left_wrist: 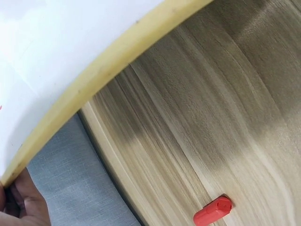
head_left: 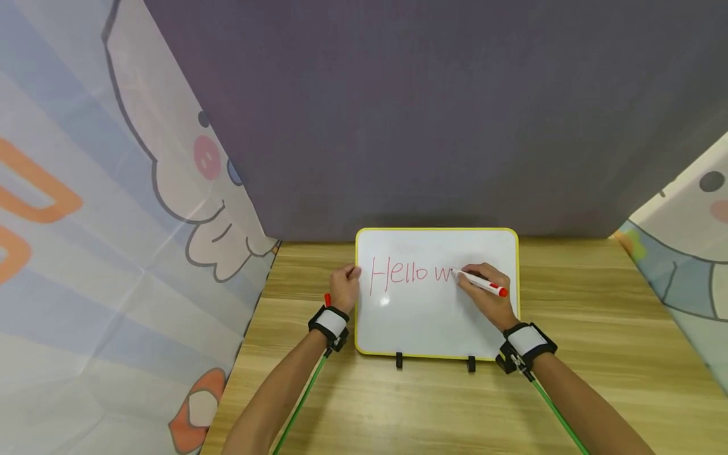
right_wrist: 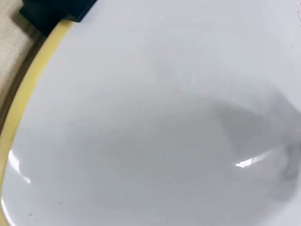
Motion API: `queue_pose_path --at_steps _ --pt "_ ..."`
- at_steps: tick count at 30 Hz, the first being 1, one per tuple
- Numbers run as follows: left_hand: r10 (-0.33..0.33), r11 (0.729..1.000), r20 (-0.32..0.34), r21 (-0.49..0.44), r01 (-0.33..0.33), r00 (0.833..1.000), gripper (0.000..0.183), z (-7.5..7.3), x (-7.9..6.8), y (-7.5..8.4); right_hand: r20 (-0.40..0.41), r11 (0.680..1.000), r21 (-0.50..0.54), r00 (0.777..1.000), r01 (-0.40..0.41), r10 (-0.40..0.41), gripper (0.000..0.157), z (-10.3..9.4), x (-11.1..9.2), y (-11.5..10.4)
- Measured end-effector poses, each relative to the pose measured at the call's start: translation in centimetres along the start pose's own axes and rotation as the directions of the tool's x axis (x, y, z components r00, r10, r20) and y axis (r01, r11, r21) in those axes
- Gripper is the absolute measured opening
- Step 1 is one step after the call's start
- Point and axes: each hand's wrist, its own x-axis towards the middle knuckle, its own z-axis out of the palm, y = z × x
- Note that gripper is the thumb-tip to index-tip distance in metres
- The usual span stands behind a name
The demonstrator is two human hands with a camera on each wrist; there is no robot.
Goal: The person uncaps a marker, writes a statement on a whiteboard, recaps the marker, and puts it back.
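Note:
A whiteboard (head_left: 421, 325) with a yellow frame stands on the table, bearing the red handwriting "Hello w" (head_left: 398, 272). My left hand (head_left: 344, 289) pinches its left edge; in the left wrist view, the thumb and fingers (left_wrist: 30, 200) hold that yellow rim (left_wrist: 101, 66). Over the board's right half, my right hand (head_left: 490, 297) grips a white marker (head_left: 480, 282) with a red end. The marker's tip meets the board at the end of the "w". Only the whiteboard surface (right_wrist: 141, 141) shows in the right wrist view, with neither hand nor marker visible.
A red marker cap (left_wrist: 212, 212) lies on the wooden table (head_left: 580, 316) left of the board. Two black feet (head_left: 399, 360) support the board's lower edge. Behind rises a grey fabric wall (head_left: 432, 114), with a cartoon-printed sheet (head_left: 102, 253) at the left and another at the right.

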Motion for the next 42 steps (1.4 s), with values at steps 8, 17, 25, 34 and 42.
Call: queue_pose_path --at_steps 8,17,25,34,42 --pt "0.008 1.000 -0.008 0.013 -0.008 1.000 0.015 0.0 0.1 -0.2 0.011 0.999 -0.007 0.999 -0.034 0.034 0.010 -0.4 -0.3 0.0" --pt "-0.015 1.000 0.017 0.008 0.015 1.000 0.017 0.2 0.0 0.1 0.023 1.000 -0.004 0.999 -0.024 0.024 0.011 -0.5 -0.3 0.2" --pt "-0.071 0.997 0.038 0.011 0.070 0.997 0.019 0.2 0.0 0.4 0.060 0.999 -0.040 0.998 -0.003 0.006 0.010 -0.7 -1.0 0.4" --pt "-0.061 0.998 0.043 0.009 0.061 0.997 0.019 0.4 0.2 0.0 0.010 0.996 -0.043 0.997 -0.079 0.079 0.013 -0.9 -0.8 0.5" --pt "-0.016 1.000 0.002 -0.008 0.016 1.000 0.016 0.5 0.3 -0.1 0.048 0.998 -0.010 0.996 -0.068 0.069 0.013 -0.7 -0.3 0.4"
